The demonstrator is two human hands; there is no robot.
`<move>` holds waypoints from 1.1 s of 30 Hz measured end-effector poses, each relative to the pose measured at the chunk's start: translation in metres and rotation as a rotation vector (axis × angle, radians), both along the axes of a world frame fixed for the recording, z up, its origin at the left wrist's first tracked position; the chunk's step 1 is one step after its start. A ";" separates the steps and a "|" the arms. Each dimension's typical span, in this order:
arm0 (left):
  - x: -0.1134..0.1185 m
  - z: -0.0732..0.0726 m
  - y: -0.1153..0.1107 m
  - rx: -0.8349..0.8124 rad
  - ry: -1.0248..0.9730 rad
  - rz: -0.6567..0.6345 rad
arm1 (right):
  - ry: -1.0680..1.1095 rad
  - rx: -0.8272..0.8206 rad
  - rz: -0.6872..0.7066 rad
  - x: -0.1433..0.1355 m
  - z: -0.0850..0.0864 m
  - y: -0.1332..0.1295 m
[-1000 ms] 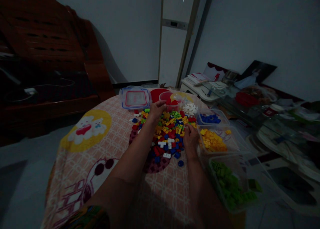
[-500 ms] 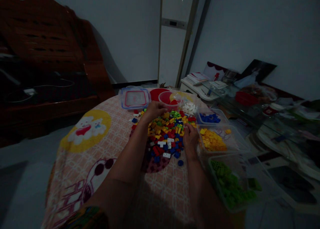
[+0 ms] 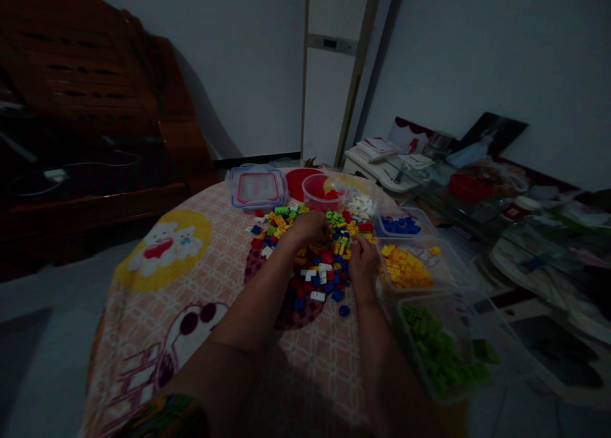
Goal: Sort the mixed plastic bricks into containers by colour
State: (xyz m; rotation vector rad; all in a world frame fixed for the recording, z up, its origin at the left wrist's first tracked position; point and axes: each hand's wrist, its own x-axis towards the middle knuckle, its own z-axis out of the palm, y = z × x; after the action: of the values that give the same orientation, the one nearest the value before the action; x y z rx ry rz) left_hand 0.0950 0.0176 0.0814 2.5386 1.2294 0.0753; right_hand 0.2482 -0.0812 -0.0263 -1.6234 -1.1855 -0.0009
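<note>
A pile of mixed toy bricks (image 3: 329, 258) in red, yellow, blue, green and white lies on the patterned tablecloth (image 3: 310, 374). Over the middle of the pile is my left hand (image 3: 312, 228), its fingers bent down among the bricks; the fingertips are too dark and hidden to read. My right hand (image 3: 363, 256) rests at the pile's right edge, fingers curled together, and what they hold, if anything, is too small to make out. Right of it, a clear container holds yellow bricks (image 3: 405, 267). Green bricks (image 3: 439, 352) fill a nearer container, blue ones (image 3: 401, 225) a farther one.
Behind the pile stand a round clear tub (image 3: 322, 199) with red pieces, a red disc (image 3: 298, 182) and a clear lid with blue edging (image 3: 258, 188). White bricks (image 3: 361, 205) lie at the back right. A cluttered glass table (image 3: 429, 183) is beyond, a wooden bench (image 3: 181, 151) at left.
My left hand has moved right and down toward me, from the back left of the pile onto its middle. My right hand has hardly moved.
</note>
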 end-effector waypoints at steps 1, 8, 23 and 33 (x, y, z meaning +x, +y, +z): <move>-0.001 0.000 0.000 0.015 0.021 0.021 | 0.000 -0.004 0.000 0.000 0.000 0.000; -0.003 0.005 -0.003 0.022 0.100 0.026 | 0.007 -0.017 0.000 0.000 0.001 -0.001; 0.001 0.009 -0.008 -0.017 0.148 0.031 | 0.003 -0.010 0.003 -0.001 0.000 -0.001; 0.015 -0.003 -0.011 0.041 0.096 0.048 | 0.018 -0.039 0.014 0.001 0.003 -0.001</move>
State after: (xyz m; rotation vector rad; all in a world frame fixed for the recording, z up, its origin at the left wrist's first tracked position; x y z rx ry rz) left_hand 0.1103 0.0066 0.0784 2.5751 1.3375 -0.0108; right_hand 0.2487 -0.0820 -0.0237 -1.6465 -1.1898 0.0458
